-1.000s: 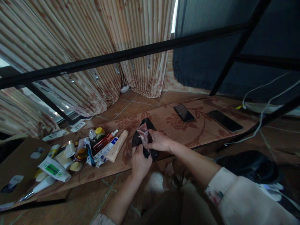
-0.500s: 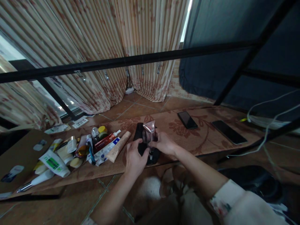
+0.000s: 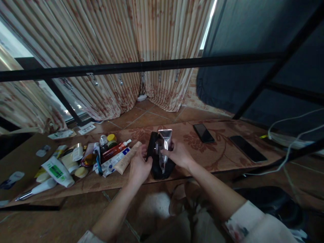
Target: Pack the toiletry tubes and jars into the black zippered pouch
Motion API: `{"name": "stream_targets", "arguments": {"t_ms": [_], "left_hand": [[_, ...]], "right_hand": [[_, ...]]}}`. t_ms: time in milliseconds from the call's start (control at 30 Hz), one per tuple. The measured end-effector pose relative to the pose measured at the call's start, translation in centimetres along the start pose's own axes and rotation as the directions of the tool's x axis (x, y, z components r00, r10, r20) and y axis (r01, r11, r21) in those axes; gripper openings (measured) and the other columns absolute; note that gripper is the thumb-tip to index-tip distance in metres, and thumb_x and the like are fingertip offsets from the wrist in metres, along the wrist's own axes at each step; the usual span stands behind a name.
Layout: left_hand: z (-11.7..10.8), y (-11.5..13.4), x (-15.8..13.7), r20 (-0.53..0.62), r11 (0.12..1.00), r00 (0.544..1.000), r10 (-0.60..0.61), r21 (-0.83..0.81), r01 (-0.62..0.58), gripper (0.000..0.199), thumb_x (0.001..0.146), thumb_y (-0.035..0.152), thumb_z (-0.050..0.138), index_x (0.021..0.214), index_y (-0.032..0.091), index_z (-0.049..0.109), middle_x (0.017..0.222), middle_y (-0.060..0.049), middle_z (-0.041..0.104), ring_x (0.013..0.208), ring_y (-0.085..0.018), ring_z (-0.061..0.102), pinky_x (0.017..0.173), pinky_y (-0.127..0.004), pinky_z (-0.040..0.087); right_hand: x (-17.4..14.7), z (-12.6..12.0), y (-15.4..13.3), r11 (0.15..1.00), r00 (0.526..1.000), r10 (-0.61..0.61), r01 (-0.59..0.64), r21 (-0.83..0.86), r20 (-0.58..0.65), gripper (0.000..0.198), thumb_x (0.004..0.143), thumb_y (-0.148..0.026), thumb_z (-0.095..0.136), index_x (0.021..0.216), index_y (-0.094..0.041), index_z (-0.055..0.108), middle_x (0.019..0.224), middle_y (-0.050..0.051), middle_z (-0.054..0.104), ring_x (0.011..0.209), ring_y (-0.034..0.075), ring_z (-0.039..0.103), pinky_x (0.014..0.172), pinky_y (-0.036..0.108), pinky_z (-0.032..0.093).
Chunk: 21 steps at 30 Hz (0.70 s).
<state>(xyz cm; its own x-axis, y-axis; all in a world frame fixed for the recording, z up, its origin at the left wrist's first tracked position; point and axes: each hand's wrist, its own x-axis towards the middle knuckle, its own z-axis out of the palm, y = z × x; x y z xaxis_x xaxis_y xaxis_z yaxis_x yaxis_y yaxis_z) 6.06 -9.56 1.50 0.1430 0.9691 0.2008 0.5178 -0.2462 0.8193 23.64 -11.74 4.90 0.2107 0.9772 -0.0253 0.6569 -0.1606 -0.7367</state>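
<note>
A black pouch lies in front of me on the cloth-covered bench, its top spread apart. A shiny silver-pink squeeze tube stands slanted at its opening, flat end up. My right hand closes on the tube from the right, thumb across its front; its other fingers are mostly hidden. My left hand pinches the pouch's left edge, thumb on the near side. A round pale item inside the pouch shows beside the tube. Just left of my left hand lies a beige tube.
Left on the bench are a red pump bottle, a blue-white tube, a green-white tube, several jars and a cardboard box. Two phones, a nearer one and a larger one, lie right. A black rail crosses behind.
My left hand has moved left, from the pouch's middle to its left edge, and the pouch's top is wider apart. The tube now stands more upright and shows more.
</note>
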Motion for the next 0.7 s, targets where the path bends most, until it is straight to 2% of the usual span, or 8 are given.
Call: {"name": "stream_targets", "arguments": {"t_ms": [167,367,600,700], "left_hand": [[-0.3,0.0,0.3,-0.033,0.999,0.999,-0.03,0.014,0.03,0.052,0.071,0.007,0.05,0.122,0.016,0.047,0.109,-0.009,0.064,0.096,-0.018,0.063,0.087,-0.033,0.051],[-0.4,0.6,-0.4,-0.041,0.999,0.999,-0.01,0.051,0.012,0.046,0.075,0.015,0.053,0.12,0.017,0.048,0.11,-0.009,0.064,0.089,-0.018,0.065,0.08,-0.032,0.053],[-0.1,1.3,-1.0,-0.009,0.999,1.0,-0.004,0.051,0.004,0.041,0.078,0.028,0.057,0.117,0.018,0.051,0.11,-0.008,0.065,0.084,-0.018,0.065,0.077,-0.033,0.053],[0.1,1.3,-1.2,0.001,1.0,1.0,0.01,0.029,-0.01,0.041,0.078,0.031,0.059,0.116,0.018,0.051,0.112,-0.008,0.064,0.088,-0.019,0.064,0.08,-0.035,0.053]], "right_hand": [[0.0,-0.4,0.1,0.993,0.999,0.001,-0.007,-0.115,-0.055,0.036,0.071,-0.045,0.065,0.094,-0.019,0.057,0.083,0.003,0.067,0.074,0.017,0.061,0.06,0.025,0.036],[0.3,-0.9,0.4,0.978,0.991,0.034,-0.059,-0.199,-0.129,0.035,0.072,-0.05,0.063,0.087,-0.019,0.057,0.08,0.004,0.067,0.072,0.018,0.06,0.059,0.026,0.035],[0.3,-1.0,0.2,0.967,0.993,0.031,-0.059,-0.246,-0.115,0.034,0.074,-0.053,0.061,0.079,-0.02,0.058,0.076,0.005,0.067,0.072,0.02,0.062,0.058,0.027,0.036],[0.2,-0.8,0.0,0.964,0.994,0.053,-0.076,-0.255,-0.096,0.034,0.074,-0.052,0.06,0.084,-0.02,0.058,0.079,0.005,0.068,0.075,0.021,0.063,0.06,0.027,0.037]]}}
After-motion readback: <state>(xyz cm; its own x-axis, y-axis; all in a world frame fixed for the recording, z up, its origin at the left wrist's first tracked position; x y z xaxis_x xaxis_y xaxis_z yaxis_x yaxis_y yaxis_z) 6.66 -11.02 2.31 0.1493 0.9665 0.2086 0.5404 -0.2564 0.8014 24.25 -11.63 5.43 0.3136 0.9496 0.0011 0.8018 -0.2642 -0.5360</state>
